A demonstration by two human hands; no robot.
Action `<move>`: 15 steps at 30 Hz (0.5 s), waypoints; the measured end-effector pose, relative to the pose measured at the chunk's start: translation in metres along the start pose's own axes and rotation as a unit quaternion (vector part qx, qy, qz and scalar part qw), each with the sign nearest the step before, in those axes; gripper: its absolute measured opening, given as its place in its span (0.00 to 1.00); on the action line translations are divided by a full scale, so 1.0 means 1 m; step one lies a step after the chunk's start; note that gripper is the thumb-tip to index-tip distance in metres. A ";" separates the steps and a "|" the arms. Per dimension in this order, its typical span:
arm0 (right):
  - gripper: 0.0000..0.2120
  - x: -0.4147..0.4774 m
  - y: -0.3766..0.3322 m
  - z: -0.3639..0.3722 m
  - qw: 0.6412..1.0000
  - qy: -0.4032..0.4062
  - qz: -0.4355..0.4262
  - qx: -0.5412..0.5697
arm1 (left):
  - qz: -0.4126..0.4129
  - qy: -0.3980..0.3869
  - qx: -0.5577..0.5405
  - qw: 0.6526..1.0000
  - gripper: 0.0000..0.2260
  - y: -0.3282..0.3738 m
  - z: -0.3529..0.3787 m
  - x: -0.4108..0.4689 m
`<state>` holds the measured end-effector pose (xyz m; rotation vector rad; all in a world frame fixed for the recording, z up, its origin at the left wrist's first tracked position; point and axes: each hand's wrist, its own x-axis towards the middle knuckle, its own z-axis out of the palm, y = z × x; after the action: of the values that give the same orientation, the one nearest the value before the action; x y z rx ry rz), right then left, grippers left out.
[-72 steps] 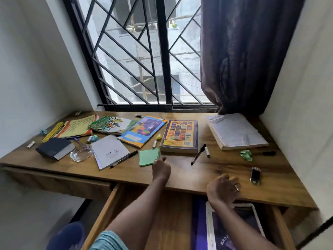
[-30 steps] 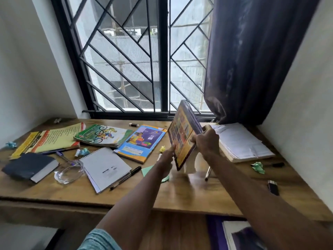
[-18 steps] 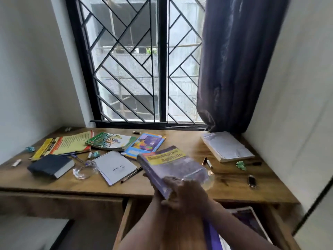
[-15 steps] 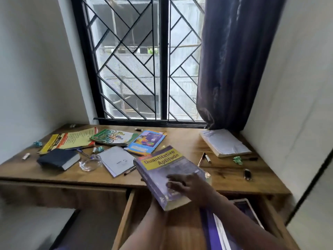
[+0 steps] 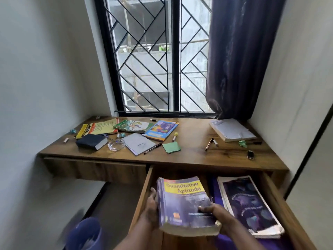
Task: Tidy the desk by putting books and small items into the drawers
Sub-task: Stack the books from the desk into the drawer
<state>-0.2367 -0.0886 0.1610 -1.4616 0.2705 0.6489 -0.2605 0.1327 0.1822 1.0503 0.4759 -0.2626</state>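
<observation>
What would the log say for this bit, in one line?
step: thick book into drawer | left hand: holds its left edge | right hand: grips its right side | position: above open drawer, beside other book

Seven books (image 5: 185, 202), one notepad (image 5: 137, 145), two drawers (image 5: 144, 192)
</observation>
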 end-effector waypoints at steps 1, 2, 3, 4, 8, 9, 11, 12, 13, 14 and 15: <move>0.08 0.004 0.005 0.000 1.000 0.014 -0.005 -0.010 | -0.027 0.002 0.026 0.999 0.28 0.000 -0.004 -0.001; 0.09 0.008 0.008 0.002 0.999 0.027 -0.008 -0.016 | -0.056 0.008 0.034 0.998 0.27 -0.004 -0.013 0.008; 0.10 0.012 0.010 0.003 0.999 0.038 -0.006 -0.016 | -0.075 0.030 0.065 0.995 0.23 -0.007 -0.021 0.016; 0.09 0.019 0.012 0.005 0.999 0.051 -0.008 -0.013 | -0.084 0.045 0.083 0.992 0.19 -0.010 -0.027 0.021; 0.09 0.049 0.007 0.021 0.997 0.073 -0.005 0.020 | -0.120 0.058 0.205 0.970 0.10 -0.006 -0.028 0.046; 0.09 0.059 0.006 0.024 0.996 0.086 -0.008 0.032 | -0.114 0.055 0.224 0.966 0.09 -0.003 -0.026 0.054; 0.08 0.077 0.002 0.031 0.993 0.105 -0.008 0.049 | -0.090 0.070 0.313 0.943 0.12 0.001 -0.027 0.074; 0.07 0.087 0.002 0.034 0.992 0.113 -0.007 0.053 | -0.081 0.077 0.362 0.926 0.12 0.003 -0.027 0.084; 0.07 0.096 0.001 0.036 0.991 0.120 -0.005 0.055 | -0.069 0.082 0.389 0.915 0.10 0.004 -0.028 0.094; 0.07 0.103 0.001 0.039 0.990 0.124 -0.004 0.060 | -0.057 0.093 0.406 0.907 0.08 0.003 -0.030 0.105; 0.08 0.109 0.000 0.039 0.990 0.125 -0.003 0.068 | -0.041 0.104 0.420 0.900 0.06 -0.002 -0.036 0.119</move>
<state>-0.1576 -0.0241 0.1064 -1.4123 0.4956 0.4321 -0.1667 0.1655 0.1069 1.9217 0.6172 -0.4528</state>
